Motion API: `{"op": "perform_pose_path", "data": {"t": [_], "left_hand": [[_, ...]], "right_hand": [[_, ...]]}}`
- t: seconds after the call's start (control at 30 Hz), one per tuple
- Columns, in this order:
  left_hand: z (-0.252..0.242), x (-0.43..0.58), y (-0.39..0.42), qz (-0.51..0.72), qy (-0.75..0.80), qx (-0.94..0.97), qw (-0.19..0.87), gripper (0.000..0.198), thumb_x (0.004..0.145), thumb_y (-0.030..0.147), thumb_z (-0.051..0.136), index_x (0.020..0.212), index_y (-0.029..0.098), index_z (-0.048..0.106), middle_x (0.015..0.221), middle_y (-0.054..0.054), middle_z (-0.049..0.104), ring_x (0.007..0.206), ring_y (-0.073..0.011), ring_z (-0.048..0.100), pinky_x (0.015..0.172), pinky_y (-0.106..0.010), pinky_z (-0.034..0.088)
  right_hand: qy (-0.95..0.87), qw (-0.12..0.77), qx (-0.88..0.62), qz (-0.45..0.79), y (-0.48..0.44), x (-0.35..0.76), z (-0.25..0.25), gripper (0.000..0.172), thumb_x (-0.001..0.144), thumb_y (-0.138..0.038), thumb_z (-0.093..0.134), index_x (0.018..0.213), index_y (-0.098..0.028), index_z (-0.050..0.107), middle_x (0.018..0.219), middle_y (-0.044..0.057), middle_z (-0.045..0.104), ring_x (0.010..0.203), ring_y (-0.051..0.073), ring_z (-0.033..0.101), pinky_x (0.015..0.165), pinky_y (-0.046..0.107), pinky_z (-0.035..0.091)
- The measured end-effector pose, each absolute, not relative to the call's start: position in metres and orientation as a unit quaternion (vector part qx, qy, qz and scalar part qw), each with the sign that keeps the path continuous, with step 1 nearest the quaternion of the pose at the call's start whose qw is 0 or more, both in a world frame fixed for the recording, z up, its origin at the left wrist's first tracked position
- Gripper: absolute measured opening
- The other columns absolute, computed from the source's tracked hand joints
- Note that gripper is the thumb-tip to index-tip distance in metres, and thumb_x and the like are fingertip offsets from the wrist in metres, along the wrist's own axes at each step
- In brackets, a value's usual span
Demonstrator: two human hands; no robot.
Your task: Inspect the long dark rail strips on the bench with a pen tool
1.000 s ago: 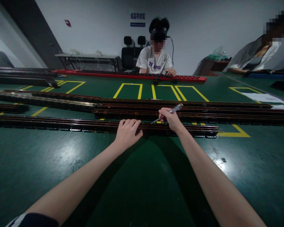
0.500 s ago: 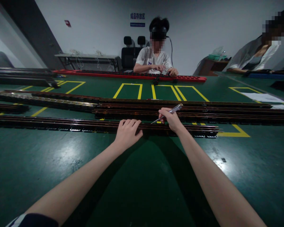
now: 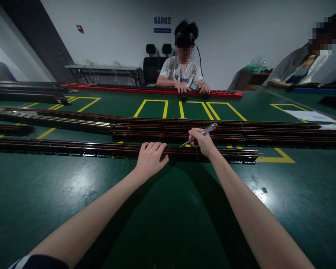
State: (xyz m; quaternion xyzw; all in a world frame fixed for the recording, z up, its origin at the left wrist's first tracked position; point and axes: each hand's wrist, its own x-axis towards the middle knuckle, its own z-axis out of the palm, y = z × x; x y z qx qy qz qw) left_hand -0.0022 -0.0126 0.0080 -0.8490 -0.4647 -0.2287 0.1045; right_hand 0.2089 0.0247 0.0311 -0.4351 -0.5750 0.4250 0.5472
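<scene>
My left hand (image 3: 151, 158) lies over a long, dark, slotted strip (image 3: 109, 148), fingers curled across its far side and thumb at the near edge. My right hand (image 3: 201, 141) is closed round a slim screwdriver (image 3: 208, 129) with a clear-looking handle. It is held slanted, its thin shaft pointing down and left to the same strip, just right of my left hand. Whether the tip touches the strip I cannot tell. Thin rods or edges run along the strip, which lies crosswise on the green table (image 3: 162, 224).
Behind it lies a stack of similar dark strips (image 3: 268, 132). Across the table a co-worker (image 3: 182, 71) handles a long red rail (image 3: 226, 93); another person (image 3: 292, 71) is at the right. Dark profiles (image 3: 22, 93) lie at far left, white paper (image 3: 310, 115) at right.
My hands and the screwdriver have hardly moved. The co-worker opposite has shifted slightly left, with one hand lowered to the red rail.
</scene>
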Motion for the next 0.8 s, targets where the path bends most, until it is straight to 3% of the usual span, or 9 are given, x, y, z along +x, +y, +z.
{"op": "perform_pose_path", "data": {"t": [0.8], "left_hand": [[0.006, -0.008, -0.011, -0.229, -0.463, -0.851, 0.096, 0.034, 0.089, 0.033, 0.047, 0.114, 0.015, 0.062, 0.112, -0.012, 0.069, 0.103, -0.0272, 0.062, 0.093, -0.047, 0.042]], "right_hand": [[-0.571, 0.521, -0.483, 0.412, 0.021, 0.233, 0.043, 0.027, 0.066, -0.028, 0.057, 0.042, -0.017, 0.053, 0.039, -0.001, 0.044, 0.037, 0.009, 0.039, 0.039, 0.024, 0.028]]}}
